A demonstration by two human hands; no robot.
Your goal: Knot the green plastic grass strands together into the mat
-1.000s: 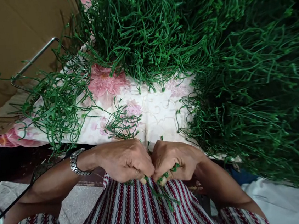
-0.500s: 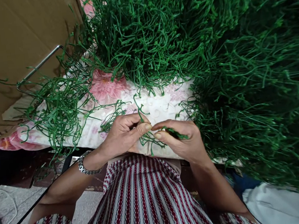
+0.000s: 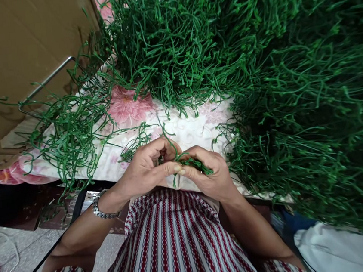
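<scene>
Close to the table's front edge, my left hand pinches thin green plastic stems, one of which sticks up above the fingers. My right hand meets it thumb to thumb and is closed on a small bunch of green stems, whose ends show between thumb and forefinger. Below the fingertips a short stem end hangs down. A small loose group of stems lies on the cloth just behind my left hand.
A flowered cloth covers the table. A huge heap of green stems fills the back and right. A looser pile lies at left, beside cardboard and a bent metal rod. White fabric is at lower right.
My right hand has moved left and in against my left hand, bringing its bunch along. The upright stem has shifted slightly left and down.
</scene>
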